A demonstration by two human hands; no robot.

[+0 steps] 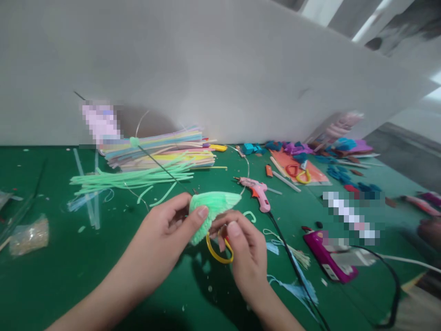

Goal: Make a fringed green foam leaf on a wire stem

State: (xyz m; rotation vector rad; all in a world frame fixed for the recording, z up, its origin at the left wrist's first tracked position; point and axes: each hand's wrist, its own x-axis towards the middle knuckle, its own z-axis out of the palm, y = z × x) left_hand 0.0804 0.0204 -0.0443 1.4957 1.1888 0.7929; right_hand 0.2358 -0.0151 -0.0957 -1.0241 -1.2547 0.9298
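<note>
My left hand (pixel 172 225) pinches a mint-green, wing-shaped piece (pixel 213 204) that looks built from fuzzy pipe cleaners, thumb on its near face. Yellow-handled scissors (pixel 219 257) hang from the fingers of my right hand (pixel 244 248), close under the piece; their blades are hidden. The right fingertips are at the lower edge of the green piece, and whether they touch it I cannot tell. Just beyond my left hand lie loose green pipe cleaners (pixel 134 178). To the right of the piece rests a pink glue gun (pixel 259 193).
Pastel pipe-cleaner bundles (pixel 155 147) lie against the wall. A plastic bag (pixel 30 236) sits at left. At right are a magenta box (pixel 327 255), the glue gun's black cable (pixel 285 246), blue tassels (pixel 303 289) and an orange sheet (pixel 317 174) bearing another pair of scissors (pixel 303 176).
</note>
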